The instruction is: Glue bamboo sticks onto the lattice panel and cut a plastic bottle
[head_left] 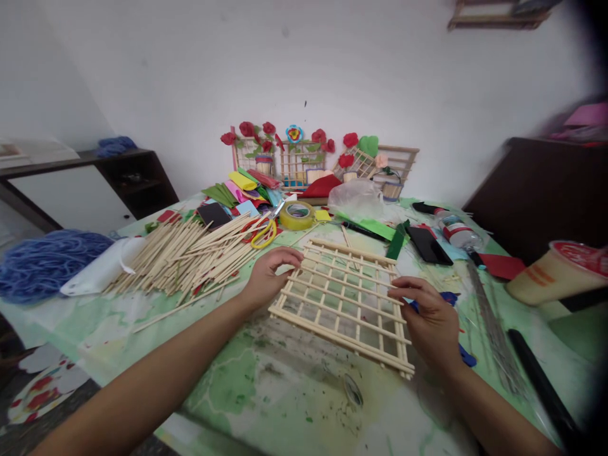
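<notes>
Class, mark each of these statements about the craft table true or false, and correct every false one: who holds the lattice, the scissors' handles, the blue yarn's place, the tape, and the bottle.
1. Both the left hand and the right hand hold the wooden lattice. True.
2. The scissors have green handles. False: they are yellow and red.
3. The blue yarn lies right of the loose sticks. False: it lies left of them.
4. The tape roll is beside the scissors. True.
5. The clear bottle stands upright. False: it lies on its side.
</notes>
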### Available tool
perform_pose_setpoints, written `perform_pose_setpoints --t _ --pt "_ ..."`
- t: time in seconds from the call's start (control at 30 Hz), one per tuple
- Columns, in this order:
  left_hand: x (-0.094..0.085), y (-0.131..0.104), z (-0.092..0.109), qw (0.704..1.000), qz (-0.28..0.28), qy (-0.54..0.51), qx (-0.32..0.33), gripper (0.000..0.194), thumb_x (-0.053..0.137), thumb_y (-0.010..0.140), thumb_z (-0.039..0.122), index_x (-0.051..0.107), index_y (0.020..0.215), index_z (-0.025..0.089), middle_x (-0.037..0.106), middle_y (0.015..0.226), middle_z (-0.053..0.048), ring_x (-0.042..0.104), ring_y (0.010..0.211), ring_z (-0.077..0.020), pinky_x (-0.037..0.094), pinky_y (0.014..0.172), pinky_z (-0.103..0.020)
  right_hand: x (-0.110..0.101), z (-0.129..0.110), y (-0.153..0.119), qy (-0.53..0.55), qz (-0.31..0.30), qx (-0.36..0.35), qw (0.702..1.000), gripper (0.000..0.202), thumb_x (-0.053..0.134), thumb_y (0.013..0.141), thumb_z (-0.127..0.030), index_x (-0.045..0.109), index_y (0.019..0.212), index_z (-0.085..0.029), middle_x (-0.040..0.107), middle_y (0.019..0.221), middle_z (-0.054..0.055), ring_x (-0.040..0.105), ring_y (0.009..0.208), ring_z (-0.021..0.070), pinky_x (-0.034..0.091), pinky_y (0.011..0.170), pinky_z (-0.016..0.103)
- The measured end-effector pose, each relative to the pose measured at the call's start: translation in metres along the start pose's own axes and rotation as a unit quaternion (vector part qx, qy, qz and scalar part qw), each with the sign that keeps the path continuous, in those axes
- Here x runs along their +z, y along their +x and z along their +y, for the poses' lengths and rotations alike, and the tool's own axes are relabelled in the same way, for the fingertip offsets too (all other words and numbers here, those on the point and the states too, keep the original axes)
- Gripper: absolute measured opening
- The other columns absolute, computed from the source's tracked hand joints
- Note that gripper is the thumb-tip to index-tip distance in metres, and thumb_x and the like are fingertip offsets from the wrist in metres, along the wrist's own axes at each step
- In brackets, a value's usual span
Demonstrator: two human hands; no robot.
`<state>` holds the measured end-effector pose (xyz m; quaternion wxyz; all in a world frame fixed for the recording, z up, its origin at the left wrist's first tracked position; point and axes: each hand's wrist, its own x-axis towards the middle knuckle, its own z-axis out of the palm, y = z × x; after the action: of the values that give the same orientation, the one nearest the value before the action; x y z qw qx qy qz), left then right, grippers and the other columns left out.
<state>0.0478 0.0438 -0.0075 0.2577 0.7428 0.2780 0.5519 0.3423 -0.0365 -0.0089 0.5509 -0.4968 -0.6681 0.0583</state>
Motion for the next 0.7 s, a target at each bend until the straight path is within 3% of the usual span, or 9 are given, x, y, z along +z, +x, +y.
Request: perform_pose_setpoints --t 0.2,0.33,0.5,0.63,0.7 --pt "-0.001 0.000 0.001 1.000 0.003 0.006 0.009 0.006 0.070 0.074 0.024 0.070 0.078 0.019 0.068 0.089 -0.008 0.064 0.088 -0.0186 0.049 0.083 -0.033 -0.001 0.000 0.000 0.017 -0.012 0.017 1.000 0.021 0.054 0.074 -0.010 0.069 0.076 -0.024 0.064 0.094 0.004 0.061 0.091 0.0192 0.046 0.083 0.035" --pt "-0.002 0.000 0.000 0.999 -0.004 0.034 0.030 0.008 0.069 0.075 0.026 0.071 0.080 0.020 0.069 0.087 -0.007 0.065 0.084 -0.0175 0.051 0.079 -0.031 0.000 -0.003 0.001 0.016 -0.018 0.044 0.999 0.013 0.058 0.075 -0.020 0.069 0.079 -0.024 0.063 0.096 0.006 0.061 0.091 0.0224 0.047 0.081 0.038" --pt "0.000 -0.002 0.002 0.994 -0.025 0.071 0.075 0.010 0.063 0.081 0.026 0.069 0.080 0.018 0.067 0.086 -0.008 0.065 0.082 -0.0169 0.052 0.075 -0.030 0.001 0.002 -0.001 -0.010 0.019 0.090 0.996 0.038 0.058 0.074 -0.028 0.062 0.111 -0.024 0.054 0.117 0.010 0.061 0.090 0.0232 0.049 0.078 0.039" --pt "0.000 -0.002 0.011 0.983 -0.042 0.122 0.132 0.013 0.054 0.085 0.017 0.067 0.085 0.019 0.065 0.090 -0.008 0.064 0.085 -0.0150 0.052 0.076 -0.029 0.003 0.008 -0.001 0.058 0.024 0.193 0.979 0.051 0.063 0.071 -0.034 0.052 0.119 -0.023 0.060 0.110 0.009 0.061 0.091 0.0243 0.048 0.081 0.043" --pt "-0.001 -0.002 0.016 0.977 -0.044 0.144 0.153 0.016 0.051 0.086 0.013 0.066 0.085 0.020 0.065 0.091 -0.007 0.063 0.086 -0.0139 0.052 0.076 -0.029 0.006 0.006 0.000 0.157 0.013 0.280 0.947 0.049 0.069 0.066 -0.034 0.056 0.111 -0.022 0.065 0.096 0.007 0.063 0.082 0.0236 0.051 0.072 0.039"
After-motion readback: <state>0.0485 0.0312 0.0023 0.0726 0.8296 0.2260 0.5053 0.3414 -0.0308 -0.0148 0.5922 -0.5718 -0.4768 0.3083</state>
